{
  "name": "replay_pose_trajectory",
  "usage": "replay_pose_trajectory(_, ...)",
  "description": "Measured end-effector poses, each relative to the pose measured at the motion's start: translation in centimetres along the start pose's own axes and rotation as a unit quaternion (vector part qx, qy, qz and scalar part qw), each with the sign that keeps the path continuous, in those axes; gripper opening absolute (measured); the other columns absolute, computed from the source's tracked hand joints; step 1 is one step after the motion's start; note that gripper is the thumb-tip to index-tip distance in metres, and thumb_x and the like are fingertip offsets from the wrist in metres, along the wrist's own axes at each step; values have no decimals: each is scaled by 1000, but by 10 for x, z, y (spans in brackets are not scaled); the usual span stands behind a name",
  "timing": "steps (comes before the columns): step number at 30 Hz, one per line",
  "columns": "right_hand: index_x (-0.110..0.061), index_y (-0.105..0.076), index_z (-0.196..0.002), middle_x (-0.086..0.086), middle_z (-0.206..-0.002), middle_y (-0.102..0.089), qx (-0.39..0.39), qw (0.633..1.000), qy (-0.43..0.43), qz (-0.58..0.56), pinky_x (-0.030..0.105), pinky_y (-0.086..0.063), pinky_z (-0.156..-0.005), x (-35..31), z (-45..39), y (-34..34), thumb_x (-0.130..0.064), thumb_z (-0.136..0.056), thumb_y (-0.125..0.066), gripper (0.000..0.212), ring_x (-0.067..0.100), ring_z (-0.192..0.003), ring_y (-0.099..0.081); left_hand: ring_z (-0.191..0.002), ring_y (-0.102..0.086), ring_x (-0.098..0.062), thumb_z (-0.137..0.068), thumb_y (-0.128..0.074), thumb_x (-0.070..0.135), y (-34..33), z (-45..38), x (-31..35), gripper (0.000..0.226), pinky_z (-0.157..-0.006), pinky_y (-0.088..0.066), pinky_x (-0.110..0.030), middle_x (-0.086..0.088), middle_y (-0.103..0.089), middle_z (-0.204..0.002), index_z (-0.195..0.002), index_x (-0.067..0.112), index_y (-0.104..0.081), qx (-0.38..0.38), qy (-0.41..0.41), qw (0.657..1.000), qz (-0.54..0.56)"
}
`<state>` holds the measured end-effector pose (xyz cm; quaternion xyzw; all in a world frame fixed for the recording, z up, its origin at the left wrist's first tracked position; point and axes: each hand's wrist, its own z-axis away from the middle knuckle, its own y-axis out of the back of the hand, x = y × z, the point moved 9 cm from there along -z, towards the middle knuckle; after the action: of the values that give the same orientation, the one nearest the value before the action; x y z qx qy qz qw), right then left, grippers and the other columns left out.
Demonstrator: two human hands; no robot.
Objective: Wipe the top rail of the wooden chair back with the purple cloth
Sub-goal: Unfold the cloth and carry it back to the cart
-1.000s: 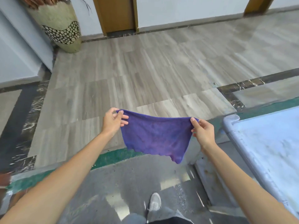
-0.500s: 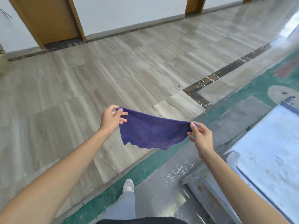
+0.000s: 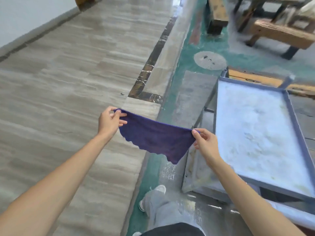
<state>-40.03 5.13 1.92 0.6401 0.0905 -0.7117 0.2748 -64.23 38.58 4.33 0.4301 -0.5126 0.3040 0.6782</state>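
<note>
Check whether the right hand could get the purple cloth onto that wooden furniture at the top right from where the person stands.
Probably not yet. The right hand pinches a corner of the purple cloth close to the body, while the wooden furniture stands far across the green floor, beyond the grey metal tray cart.

Purple cloth [image 3: 156, 140]: both top corners are covered by the pinching fingers [image 3: 117, 114] of the left hand [image 3: 109, 123] and by those of the right hand [image 3: 204, 142]. Wooden furniture [image 3: 279, 31], far beyond the fingertips, is blurred and cut by the top and right edges; a chair back cannot be made out. Blue-framed tray [image 3: 289, 103], just right of the right fingers, is cut by the right edge. Both forearms are cut by the bottom edge.
</note>
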Motion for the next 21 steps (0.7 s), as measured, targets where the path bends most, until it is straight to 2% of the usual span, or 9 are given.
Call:
replay_pose_trajectory(3,-11,-79,-88,-1,-73,-73,17,1000,17,9,19,-47,-57,-2,-29,20,-17,-92,-73,10,4,-59,-59,-57,-73,-14,-105,-47,20,-64,-59,15,8,-56,-58,-25,-3,-75,-89,-104,14,-51,-42,-11,999,-3)
replay_pose_trajectory(6,-12,-81,-82,5,-78,-76,13,1000,8,-15,15,-47,-64,0,-50,43,-13,-89,-76,9,4,-67,-63,-60,-73,-16,-104,-46,20,-132,-103,40,9,-61,-60,-31,-4,-76,-88,-98,18,-53,-89,-28,996,-11)
replay_pose_trajectory(9,-19,-77,-69,6,-74,-72,-16,999,-1,-41,20,-48,-71,-4,-57,54,-15,-84,-76,15,13,-70,-63,-56,-71,-12,-104,-47,18,-190,-134,70,9,-54,-57,-26,-8,-75,-85,-99,15,-53,-127,-62,990,-9)
replay_pose_trajectory(12,-16,-72,-67,6,-72,-69,-31,995,-35,-89,28,-50,-69,3,-62,69,-15,-82,-71,15,18,-68,-61,-61,-69,-22,-103,-48,19,-254,-149,99,13,-57,-55,-32,-14,-75,-84,-92,21,-53,-164,-93,982,-19)
replay_pose_trajectory(14,-13,-70,-68,5,-72,-66,-33,989,-50,-133,33,-53,-67,7,-62,82,-12,-82,-68,14,19,-68,-60,-59,-68,-23,-103,-48,20,-302,-151,119,17,-59,-55,-34,-11,-73,-79,-87,25,-52,-190,-117,975,-15)
replay_pose_trajectory(18,-12,-65,-66,6,-67,-58,17,973,-65,-223,29,-51,-59,18,-63,120,-6,-81,-62,16,17,-59,-56,-52,-65,-13,-103,-48,18,-400,-139,154,10,-57,-55,-30,-8,-71,-73,-95,16,-52,-263,-164,951,-8)
replay_pose_trajectory(21,-13,-65,-64,4,-62,-54,97,948,-74,-292,24,-42,-51,31,-60,157,-5,-74,-59,13,15,-54,-49,-52,-67,-9,-101,-50,19,-475,-122,175,10,-54,-54,-23,-5,-72,-73,-92,17,-54,-322,-182,929,2)
